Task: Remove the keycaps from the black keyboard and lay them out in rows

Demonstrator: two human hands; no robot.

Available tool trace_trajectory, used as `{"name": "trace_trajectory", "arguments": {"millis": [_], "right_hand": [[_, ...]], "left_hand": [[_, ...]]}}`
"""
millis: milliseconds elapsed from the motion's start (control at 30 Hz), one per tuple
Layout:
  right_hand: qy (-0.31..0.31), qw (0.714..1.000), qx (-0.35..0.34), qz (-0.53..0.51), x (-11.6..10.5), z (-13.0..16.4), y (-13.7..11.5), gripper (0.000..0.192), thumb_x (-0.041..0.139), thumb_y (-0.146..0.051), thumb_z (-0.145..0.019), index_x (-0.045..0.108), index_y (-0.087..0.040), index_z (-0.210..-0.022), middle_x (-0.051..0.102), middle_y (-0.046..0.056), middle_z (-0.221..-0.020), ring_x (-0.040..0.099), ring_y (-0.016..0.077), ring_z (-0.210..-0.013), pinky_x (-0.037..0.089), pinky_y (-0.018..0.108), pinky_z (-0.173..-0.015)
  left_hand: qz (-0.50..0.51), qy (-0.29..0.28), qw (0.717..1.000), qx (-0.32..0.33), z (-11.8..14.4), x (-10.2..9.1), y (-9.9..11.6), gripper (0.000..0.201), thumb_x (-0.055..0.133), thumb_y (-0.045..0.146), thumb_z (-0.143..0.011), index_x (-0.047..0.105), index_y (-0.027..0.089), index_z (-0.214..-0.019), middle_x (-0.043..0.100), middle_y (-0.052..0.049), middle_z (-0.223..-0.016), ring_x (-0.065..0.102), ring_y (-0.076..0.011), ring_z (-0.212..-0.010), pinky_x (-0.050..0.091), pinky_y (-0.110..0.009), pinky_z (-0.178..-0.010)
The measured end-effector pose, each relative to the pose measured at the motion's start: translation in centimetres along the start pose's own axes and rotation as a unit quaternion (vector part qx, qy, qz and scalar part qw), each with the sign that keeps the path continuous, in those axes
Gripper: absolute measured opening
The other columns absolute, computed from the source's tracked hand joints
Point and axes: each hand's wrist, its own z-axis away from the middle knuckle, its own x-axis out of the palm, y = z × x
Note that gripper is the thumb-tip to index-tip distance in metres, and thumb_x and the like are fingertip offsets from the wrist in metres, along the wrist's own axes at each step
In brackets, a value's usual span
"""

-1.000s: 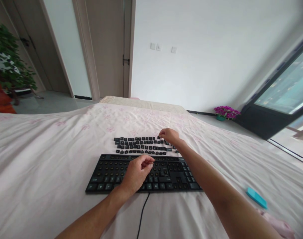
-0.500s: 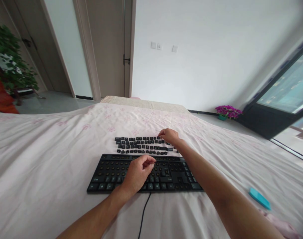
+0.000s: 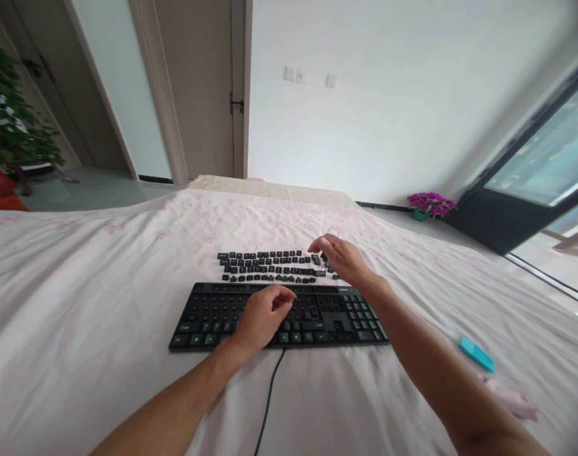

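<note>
Curled loosely, left hand (image 3: pixel 263 316) over the middle of the black keyboard (image 3: pixel 207 316), fingertips drawn together near its upper rows; whether pinching a keycap, cannot tell. Half spread, right hand (image 3: pixel 343 259) just beyond the keyboard's far right edge, fingers hovering at the right end of the loose keycaps (image 3: pixel 264 266), holding nothing visible. Laid in rows just behind the keyboard, on the pink bedsheet (image 3: pixel 103 285). Right of the keyboard, well apart: teal block (image 3: pixel 476 353).
</note>
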Motion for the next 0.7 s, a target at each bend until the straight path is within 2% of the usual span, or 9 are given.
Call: {"name": "trace_trajectory", "arguments": {"millis": [167,333,467,700], "right_hand": [[-0.003,0.979,0.015,-0.202,0.8,5.3,-1.7,0.036,0.047,-0.041,-0.093,0.067,-0.018,-0.075,0.068,0.001,-0.069,0.06,0.0135,-0.065,0.047,0.024,-0.064],[-0.032,0.951,-0.006,-0.307,2.2,7.6,-2.2,0.032,0.059,-0.043,-0.088,0.069,-0.017,-0.07,0.067,0.002,-0.064,0.056,0.0118,-0.054,0.045,0.024,-0.055],[-0.072,0.937,-0.031,-0.34,3.1,7.6,-1.6,0.039,0.062,-0.049,-0.086,0.07,-0.016,-0.067,0.068,0.004,-0.069,0.061,0.0142,-0.063,0.048,0.026,-0.062],[-0.117,0.944,-0.034,-0.307,3.8,7.3,-1.1,0.049,0.061,-0.059,-0.084,0.071,-0.015,-0.065,0.069,0.007,-0.069,0.064,0.016,-0.066,0.049,0.026,-0.065]], "left_hand": [[-0.064,-0.02,0.997,0.029,0.5,0.2,0.1,0.02,0.06,0.014,-0.079,0.07,0.023,-0.094,0.071,-0.001,-0.092,0.065,-0.0162,-0.078,0.048,-0.028,-0.075],[-0.129,-0.041,0.989,0.059,0.7,0.4,0.2,0.022,0.064,0.014,-0.078,0.07,0.024,-0.097,0.069,0.0,-0.094,0.063,-0.0164,-0.081,0.046,-0.027,-0.075],[-0.165,-0.05,0.983,0.07,0.8,0.5,0.3,0.022,0.066,0.016,-0.079,0.069,0.025,-0.099,0.068,0.001,-0.094,0.063,-0.0164,-0.083,0.045,-0.027,-0.076],[-0.189,-0.056,0.978,0.074,0.9,0.4,0.7,0.02,0.068,0.017,-0.08,0.07,0.025,-0.098,0.069,0.001,-0.094,0.063,-0.0163,-0.086,0.043,-0.026,-0.075]]}}
